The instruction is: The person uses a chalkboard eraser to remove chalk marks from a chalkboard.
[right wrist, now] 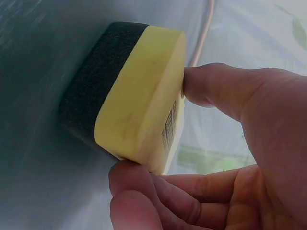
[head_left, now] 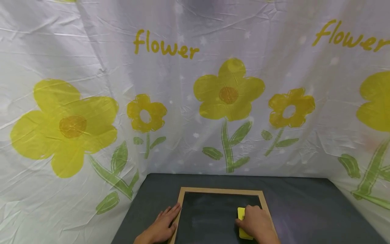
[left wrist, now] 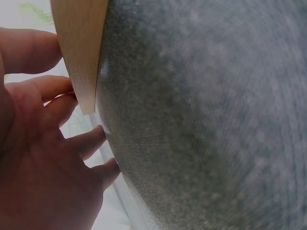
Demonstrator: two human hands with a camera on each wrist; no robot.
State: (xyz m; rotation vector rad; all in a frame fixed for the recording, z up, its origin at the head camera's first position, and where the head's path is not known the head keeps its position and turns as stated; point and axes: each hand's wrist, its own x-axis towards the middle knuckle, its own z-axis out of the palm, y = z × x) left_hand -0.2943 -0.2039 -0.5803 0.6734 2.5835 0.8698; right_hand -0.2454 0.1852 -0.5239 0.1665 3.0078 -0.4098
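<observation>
A small wood-framed chalkboard (head_left: 213, 217) lies on the dark grey table (head_left: 304, 210) at the near edge. My right hand (head_left: 257, 223) grips a yellow eraser (head_left: 241, 217) with a black felt underside and holds it down on the board's right part. In the right wrist view the eraser (right wrist: 139, 96) is pinched between thumb and fingers (right wrist: 144, 191), felt against the board. My left hand (head_left: 163, 223) lies flat on the table, fingers straight against the frame's left edge. The left wrist view shows the frame (left wrist: 81, 52) beside those fingers (left wrist: 91, 143).
A white cloth printed with yellow flowers (head_left: 228, 91) and the word "flower" hangs behind the table and drapes down both sides. The grey tabletop stretches to the right of the board and behind it.
</observation>
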